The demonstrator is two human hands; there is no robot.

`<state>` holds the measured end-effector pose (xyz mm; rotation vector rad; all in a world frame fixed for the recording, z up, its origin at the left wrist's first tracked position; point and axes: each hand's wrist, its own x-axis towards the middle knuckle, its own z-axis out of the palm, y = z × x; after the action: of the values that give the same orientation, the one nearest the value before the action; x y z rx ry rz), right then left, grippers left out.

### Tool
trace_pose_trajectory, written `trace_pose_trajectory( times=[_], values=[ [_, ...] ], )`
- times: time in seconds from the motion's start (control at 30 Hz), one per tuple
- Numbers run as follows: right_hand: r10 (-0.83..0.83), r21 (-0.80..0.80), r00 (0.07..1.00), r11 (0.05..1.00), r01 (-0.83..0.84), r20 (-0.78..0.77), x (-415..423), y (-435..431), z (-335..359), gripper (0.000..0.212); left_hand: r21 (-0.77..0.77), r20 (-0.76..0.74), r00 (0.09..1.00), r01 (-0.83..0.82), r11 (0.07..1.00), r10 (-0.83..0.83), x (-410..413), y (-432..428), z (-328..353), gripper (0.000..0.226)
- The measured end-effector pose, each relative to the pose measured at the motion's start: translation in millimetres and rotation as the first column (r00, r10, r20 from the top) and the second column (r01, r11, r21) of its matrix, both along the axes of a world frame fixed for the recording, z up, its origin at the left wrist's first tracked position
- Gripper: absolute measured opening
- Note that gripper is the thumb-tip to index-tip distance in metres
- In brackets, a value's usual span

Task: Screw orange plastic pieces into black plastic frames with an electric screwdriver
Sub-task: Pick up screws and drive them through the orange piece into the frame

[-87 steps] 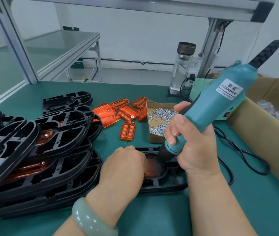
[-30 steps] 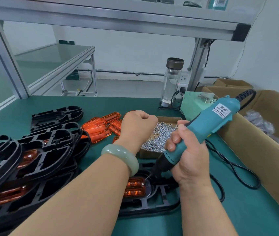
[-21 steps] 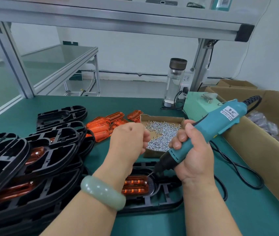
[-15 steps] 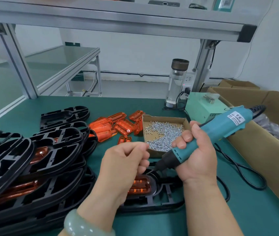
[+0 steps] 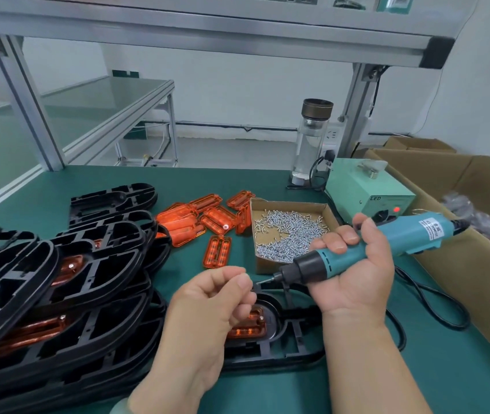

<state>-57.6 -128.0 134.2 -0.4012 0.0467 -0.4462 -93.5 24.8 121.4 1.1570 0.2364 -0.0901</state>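
Note:
A black plastic frame [image 5: 285, 348] lies on the green mat in front of me, with an orange piece [image 5: 251, 325] seated in its round end and one screw head showing in it. My right hand [image 5: 354, 276] grips the teal electric screwdriver [image 5: 387, 243], held almost level with its bit pointing left. My left hand [image 5: 214, 306] hovers above the frame, its fingertips pinching a small screw right at the bit's tip. Loose orange pieces [image 5: 205, 222] lie beyond, beside a cardboard tray of screws [image 5: 288, 231].
A stack of black frames [image 5: 58, 294], some with orange pieces, fills the left. A green power box [image 5: 366, 189] and a glass bottle [image 5: 311, 141] stand at the back. An open cardboard box [image 5: 459, 258] lines the right side, and the black cable [image 5: 435, 306] loops beside it.
My left hand drew back from the screw tray to the bit's tip, pinching a screw. My right hand lifted the screwdriver off the frame and tilted it nearly level.

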Motion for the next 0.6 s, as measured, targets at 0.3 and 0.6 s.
trace_pose_trajectory(
  times=[0.3,0.6],
  values=[
    [-0.013,0.061,1.000,0.998,0.013,0.002,0.3,7.5,-0.7,0.008,-0.328,-0.126,0.991,-0.003,0.945,-0.040,-4.5,2.1,10.7,0.014],
    [-0.014,0.058,1.000,0.998,0.013,0.008,-0.8,9.6,0.0,0.010,-0.536,-0.225,0.955,0.045,0.843,-0.194,-7.2,-2.3,10.8,0.021]
  ],
)
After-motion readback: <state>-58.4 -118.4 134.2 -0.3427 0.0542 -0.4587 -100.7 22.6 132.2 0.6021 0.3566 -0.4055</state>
